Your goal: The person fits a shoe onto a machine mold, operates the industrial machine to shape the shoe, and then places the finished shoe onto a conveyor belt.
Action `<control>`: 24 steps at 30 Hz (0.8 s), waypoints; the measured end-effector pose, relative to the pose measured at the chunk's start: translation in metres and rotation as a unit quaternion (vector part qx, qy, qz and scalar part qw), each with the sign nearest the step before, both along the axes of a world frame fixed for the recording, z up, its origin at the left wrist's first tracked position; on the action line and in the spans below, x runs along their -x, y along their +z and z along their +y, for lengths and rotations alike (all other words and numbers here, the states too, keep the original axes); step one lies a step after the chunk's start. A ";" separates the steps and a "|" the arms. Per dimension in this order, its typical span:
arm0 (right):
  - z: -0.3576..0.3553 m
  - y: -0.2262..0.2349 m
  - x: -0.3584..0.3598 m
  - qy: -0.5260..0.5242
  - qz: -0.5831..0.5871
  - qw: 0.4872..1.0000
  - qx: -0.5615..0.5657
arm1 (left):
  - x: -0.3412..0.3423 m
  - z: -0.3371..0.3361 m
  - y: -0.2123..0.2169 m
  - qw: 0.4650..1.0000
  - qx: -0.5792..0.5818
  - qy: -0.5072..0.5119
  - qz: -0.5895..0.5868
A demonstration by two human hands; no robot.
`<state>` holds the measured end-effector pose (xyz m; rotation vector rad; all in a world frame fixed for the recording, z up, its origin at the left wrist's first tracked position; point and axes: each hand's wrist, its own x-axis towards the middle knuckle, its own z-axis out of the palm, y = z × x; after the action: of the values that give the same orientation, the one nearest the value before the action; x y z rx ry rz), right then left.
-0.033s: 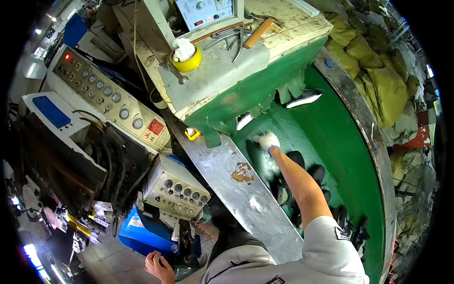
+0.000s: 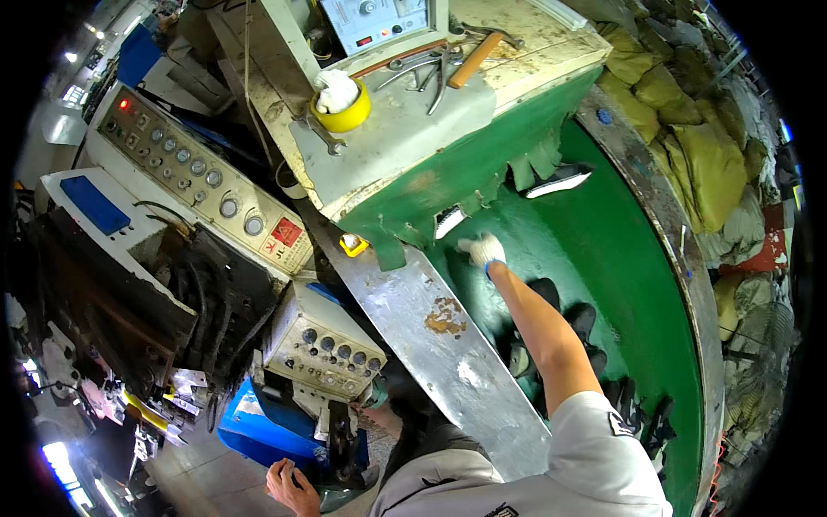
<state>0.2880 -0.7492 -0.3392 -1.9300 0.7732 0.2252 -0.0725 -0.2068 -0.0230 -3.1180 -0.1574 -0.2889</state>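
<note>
Green tub (image 2: 603,258): gloved R hand (image 2: 484,250) on wall, grip unclear. Red warning label (image 2: 285,233) on control panel (image 2: 194,177).

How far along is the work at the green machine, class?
Done: several black pieces already lie in the green tub. In hand: the gloved right hand reaches up under the machine's green fringe. The bare left hand hangs low, holding nothing. What is left cannot be told.
</note>
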 end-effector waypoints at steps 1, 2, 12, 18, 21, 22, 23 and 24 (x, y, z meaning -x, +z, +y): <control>0.017 -0.006 -0.029 -0.009 0.002 1.000 0.009 | 0.001 -0.004 0.005 1.000 -0.007 0.006 0.006; 0.003 -0.027 -0.054 -0.041 -0.040 0.998 0.040 | -0.016 -0.005 0.010 1.000 -0.002 -0.015 0.003; 0.039 0.010 -0.110 0.268 0.127 0.882 0.367 | 0.001 0.008 0.011 0.998 0.039 0.015 -0.036; 0.044 0.031 -0.012 -0.103 -0.071 0.875 -0.468 | 0.004 0.020 0.021 0.996 0.073 0.026 -0.033; 0.069 0.058 0.073 0.028 -0.037 0.814 -0.578 | 0.003 0.025 0.023 0.995 0.086 0.013 -0.045; 0.090 0.080 0.105 0.045 -0.036 0.810 -0.584 | 0.006 0.029 0.021 0.994 0.100 0.012 -0.050; 0.104 0.097 0.137 0.053 -0.043 0.804 -0.591 | 0.002 0.033 0.020 0.992 0.111 -0.001 -0.056; 0.118 0.109 0.164 0.065 -0.050 0.790 -0.608 | -0.002 0.035 0.019 0.992 0.108 -0.010 -0.065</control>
<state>0.1236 -0.6307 -0.2302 -0.7300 0.2480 0.5413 -0.0702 -0.1715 -0.0040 -3.3170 -0.1680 -0.5076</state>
